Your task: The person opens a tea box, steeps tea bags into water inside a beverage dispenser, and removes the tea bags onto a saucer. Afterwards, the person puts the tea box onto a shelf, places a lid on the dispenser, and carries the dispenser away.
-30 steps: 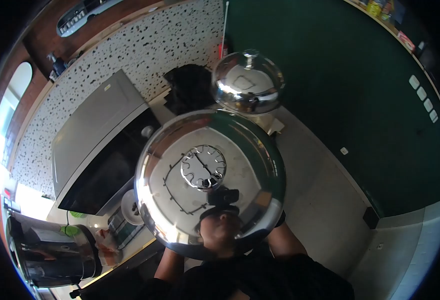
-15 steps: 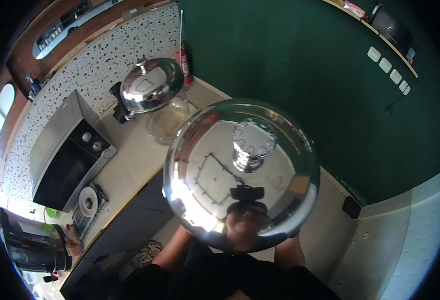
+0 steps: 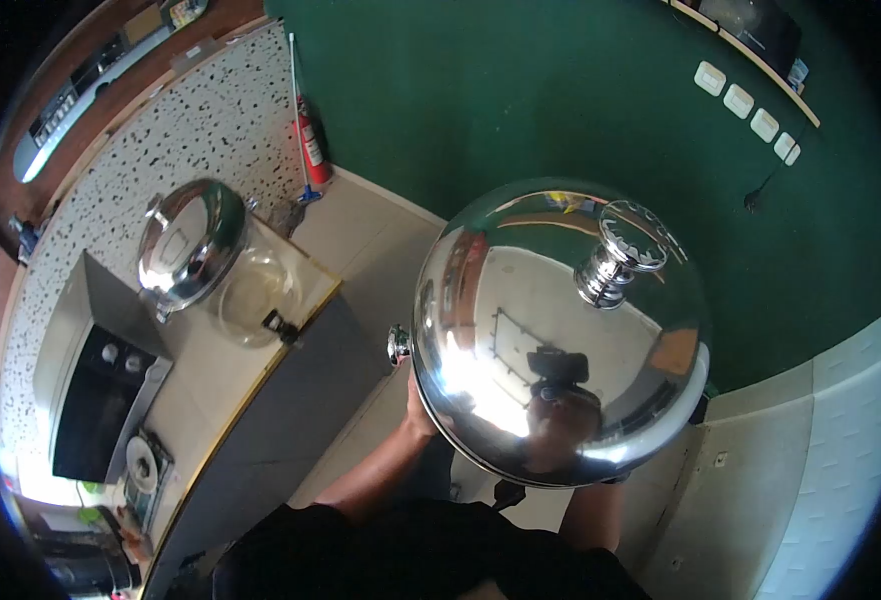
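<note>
Right in front of me hangs a large drink dispenser (image 3: 551,370), seen mostly from above. Its mirror-like steel domed lid carries a round knob (image 3: 621,255) and hides most of the body. A black tap (image 3: 509,493) juts out below the rim, towards me. At the lower left of the dome, my left hand (image 3: 419,408) is closed against the dispenser's side, its fingertips hidden. My right forearm (image 3: 593,512) reaches under the dome; that hand is covered by the lid, bearing the other side.
To the left runs a counter (image 3: 216,385) with a yellow edge. On it stand a second dispenser (image 3: 261,290) with clear body and steel lid, a microwave (image 3: 106,400) and a scale-like dish (image 3: 143,465). A fire extinguisher (image 3: 311,150) stands in the corner by a green wall (image 3: 521,90).
My view has shifted, so the counter and second dispenser lie farther left. The held dispenser sits farther right in view, and a side knob, my left hand and the black tap now show.
</note>
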Demonstrator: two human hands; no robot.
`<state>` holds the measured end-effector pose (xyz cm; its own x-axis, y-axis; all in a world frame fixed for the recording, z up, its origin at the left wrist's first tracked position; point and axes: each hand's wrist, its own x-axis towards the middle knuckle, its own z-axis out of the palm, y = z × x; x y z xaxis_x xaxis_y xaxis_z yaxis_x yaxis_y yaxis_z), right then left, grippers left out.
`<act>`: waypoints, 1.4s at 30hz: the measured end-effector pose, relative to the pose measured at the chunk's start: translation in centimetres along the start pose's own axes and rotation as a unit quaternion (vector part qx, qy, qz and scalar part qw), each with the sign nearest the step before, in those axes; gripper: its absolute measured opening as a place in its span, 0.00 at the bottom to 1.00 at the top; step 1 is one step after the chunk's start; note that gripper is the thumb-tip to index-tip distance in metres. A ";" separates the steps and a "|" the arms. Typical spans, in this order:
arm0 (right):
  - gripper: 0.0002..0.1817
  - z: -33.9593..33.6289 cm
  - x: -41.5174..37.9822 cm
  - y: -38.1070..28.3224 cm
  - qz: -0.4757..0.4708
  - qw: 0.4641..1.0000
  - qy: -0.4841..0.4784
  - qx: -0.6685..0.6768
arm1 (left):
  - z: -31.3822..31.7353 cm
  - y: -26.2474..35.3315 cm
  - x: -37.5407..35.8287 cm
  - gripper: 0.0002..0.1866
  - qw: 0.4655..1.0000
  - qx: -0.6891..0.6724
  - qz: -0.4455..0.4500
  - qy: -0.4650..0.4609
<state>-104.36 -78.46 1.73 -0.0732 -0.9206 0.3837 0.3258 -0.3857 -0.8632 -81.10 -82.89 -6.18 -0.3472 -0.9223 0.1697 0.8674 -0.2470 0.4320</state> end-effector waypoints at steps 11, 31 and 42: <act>0.25 -0.3 20.6 6.6 0.027 0.999 -0.038 -0.006 | -2.6 7.9 19.4 0.35 0.987 0.120 0.095 0.052; 0.26 8.2 63.6 27.9 0.130 0.922 -0.340 0.130 | -11.4 24.5 45.8 0.38 0.804 0.325 0.379 0.322; 0.26 25.3 78.2 38.8 0.172 0.850 -0.464 0.184 | -15.5 40.6 51.7 0.43 0.736 0.294 0.479 0.377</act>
<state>-73.62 -163.90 6.51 0.8040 -0.4650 0.3707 0.4627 0.0976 -0.8811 -58.27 -145.18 6.44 0.8120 -0.5476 0.2019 0.2044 0.5909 0.7804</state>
